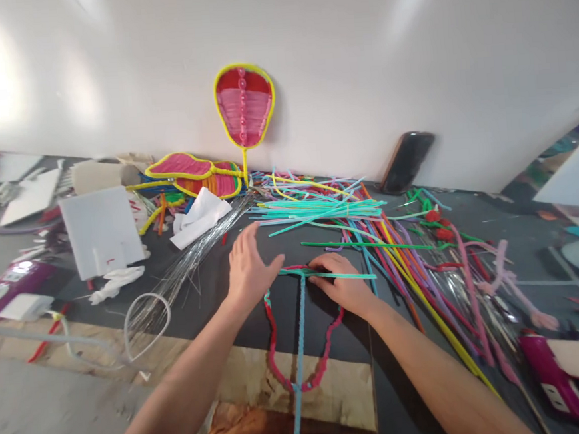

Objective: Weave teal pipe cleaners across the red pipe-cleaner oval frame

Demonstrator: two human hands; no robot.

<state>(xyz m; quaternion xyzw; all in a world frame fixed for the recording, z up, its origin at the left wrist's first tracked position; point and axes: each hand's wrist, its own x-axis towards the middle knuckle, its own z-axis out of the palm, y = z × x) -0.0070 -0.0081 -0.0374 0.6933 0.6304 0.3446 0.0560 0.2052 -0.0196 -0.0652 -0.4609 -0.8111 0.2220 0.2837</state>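
Observation:
In front of me lies a loop frame wrapped in red and pink pipe cleaner, with a blue wrapped stem running up its middle and down past its bottom. A teal pipe cleaner lies across the frame's top, its loose end sticking out to the right. My right hand pinches the teal pipe cleaner at the frame's top edge, thumb below and fingers above. My left hand has its fingers spread, with the thumb tip close to the top left corner; whether it touches is unclear.
A pile of teal pipe cleaners lies beyond my hands, with more colours to the right. Thin metal wires fan out left. A yellow-rimmed pink paddle shape stands against the wall, near a phone. Purple devices sit at both sides.

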